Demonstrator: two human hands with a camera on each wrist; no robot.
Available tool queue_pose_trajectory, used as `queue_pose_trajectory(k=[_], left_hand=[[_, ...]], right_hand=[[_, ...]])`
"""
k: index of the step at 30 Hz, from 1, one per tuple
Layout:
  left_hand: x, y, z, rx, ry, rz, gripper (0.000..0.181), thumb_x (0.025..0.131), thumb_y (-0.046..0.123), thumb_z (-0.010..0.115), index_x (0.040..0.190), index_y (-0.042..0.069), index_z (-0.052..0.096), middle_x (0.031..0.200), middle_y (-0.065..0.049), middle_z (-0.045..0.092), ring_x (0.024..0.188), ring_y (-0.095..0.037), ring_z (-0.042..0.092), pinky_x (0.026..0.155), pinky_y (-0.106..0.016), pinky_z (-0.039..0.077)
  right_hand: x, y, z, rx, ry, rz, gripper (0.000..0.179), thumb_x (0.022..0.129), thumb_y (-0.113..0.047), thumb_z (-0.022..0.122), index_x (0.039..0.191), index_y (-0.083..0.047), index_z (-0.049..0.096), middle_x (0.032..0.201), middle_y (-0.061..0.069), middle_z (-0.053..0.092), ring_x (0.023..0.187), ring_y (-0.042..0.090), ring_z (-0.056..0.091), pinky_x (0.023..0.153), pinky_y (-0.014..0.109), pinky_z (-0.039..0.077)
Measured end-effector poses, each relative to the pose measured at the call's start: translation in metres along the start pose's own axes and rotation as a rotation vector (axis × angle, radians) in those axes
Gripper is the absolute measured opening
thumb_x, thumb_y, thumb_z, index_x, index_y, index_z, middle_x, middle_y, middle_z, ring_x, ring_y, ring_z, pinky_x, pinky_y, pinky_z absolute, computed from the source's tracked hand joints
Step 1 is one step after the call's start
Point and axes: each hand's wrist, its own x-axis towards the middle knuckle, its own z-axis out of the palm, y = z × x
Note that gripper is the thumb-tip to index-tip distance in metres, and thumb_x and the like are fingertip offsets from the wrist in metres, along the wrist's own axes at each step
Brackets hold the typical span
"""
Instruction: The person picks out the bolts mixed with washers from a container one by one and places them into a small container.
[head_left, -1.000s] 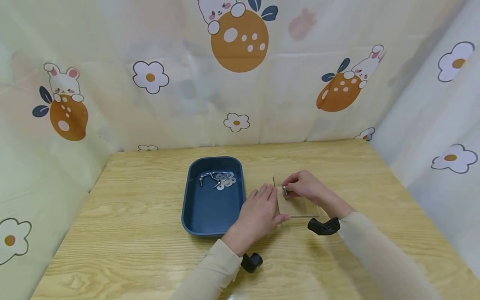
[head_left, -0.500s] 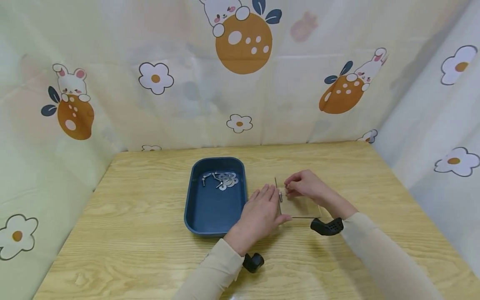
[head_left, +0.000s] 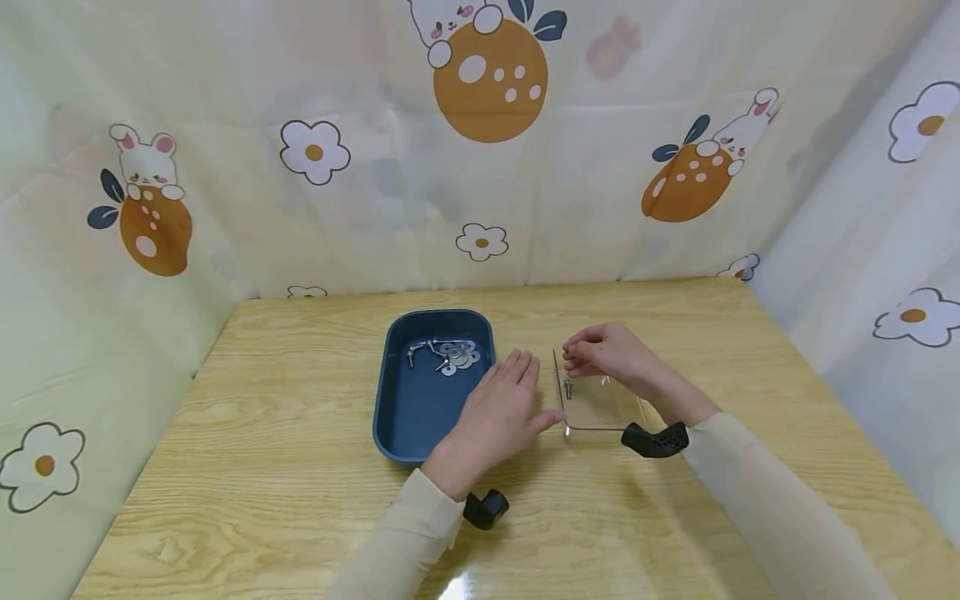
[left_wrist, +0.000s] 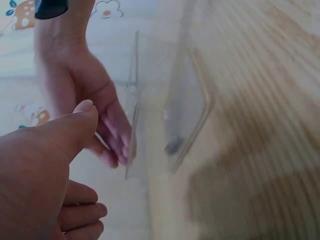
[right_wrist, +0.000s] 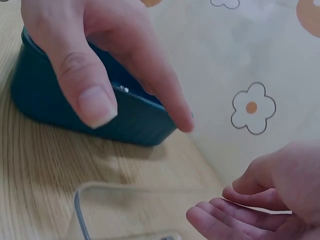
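Head view: clear plate [head_left: 600, 404] mid-frame on table [head_left: 262, 417], rt of blue tray [head_left: 420, 408] w/ washers [head_left: 456, 357]. My left hand [head_left: 498, 412] – fingers straight, at plate's left edge. My right hand [head_left: 611, 358] – fingers curled above bolt [head_left: 567, 388].
L wrist view: plate [left_wrist: 170, 115] centre, blurred.
R wrist view: tray [right_wrist: 55, 107] upper left; grip – can't tell.
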Motion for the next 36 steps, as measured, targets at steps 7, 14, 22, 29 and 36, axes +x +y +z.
queue_pose_trajectory(k=[7,14,22,29,36], left_hand=[[-0.015,-0.027,-0.011,-0.038,0.017,-0.05,0.086,0.095,0.064,0.049,0.157,0.009,0.027,0.164,-0.007,0.027,0.154,-0.023,0.019,0.124,-0.043,0.023],[-0.031,-0.054,-0.02,-0.055,0.053,-0.076,0.088,0.094,0.064,0.05,0.157,0.008,0.026,0.165,-0.009,0.025,0.154,-0.025,0.019,0.125,-0.045,0.021],[-0.051,-0.083,-0.025,-0.103,0.109,-0.122,0.091,0.091,0.066,0.055,0.156,0.007,0.029,0.164,-0.012,0.027,0.153,-0.029,0.022,0.123,-0.048,0.024],[-0.068,-0.103,-0.029,-0.137,0.122,-0.176,0.097,0.088,0.065,0.06,0.156,0.005,0.027,0.164,-0.013,0.025,0.154,-0.03,0.02,0.122,-0.051,0.025],[-0.083,-0.116,-0.027,-0.16,0.088,-0.224,0.102,0.086,0.067,0.063,0.157,0.004,0.025,0.165,-0.013,0.022,0.154,-0.031,0.019,0.122,-0.051,0.026]], right_hand=[[0.007,-0.016,0.012,0.033,-0.017,-0.016,0.034,0.103,-0.011,0.048,0.126,0.014,0.054,0.115,0.022,0.064,0.1,0.025,0.069,0.093,0.04,0.057],[0.016,-0.031,0.027,0.061,-0.063,-0.059,0.033,0.103,-0.01,0.049,0.125,0.014,0.054,0.11,0.017,0.064,0.092,0.018,0.069,0.091,0.037,0.058],[0.026,-0.047,0.048,0.102,-0.077,-0.049,0.031,0.102,-0.009,0.05,0.123,0.013,0.056,0.104,0.016,0.065,0.086,0.017,0.071,0.091,0.04,0.058],[0.038,-0.056,0.068,0.127,-0.104,-0.061,0.034,0.102,-0.009,0.05,0.125,0.016,0.055,0.116,0.032,0.062,0.089,0.024,0.073,0.093,0.044,0.056],[0.047,-0.064,0.087,0.118,-0.139,-0.069,0.031,0.103,-0.007,0.047,0.122,0.015,0.058,0.105,0.019,0.065,0.094,0.027,0.071,0.092,0.043,0.057]])
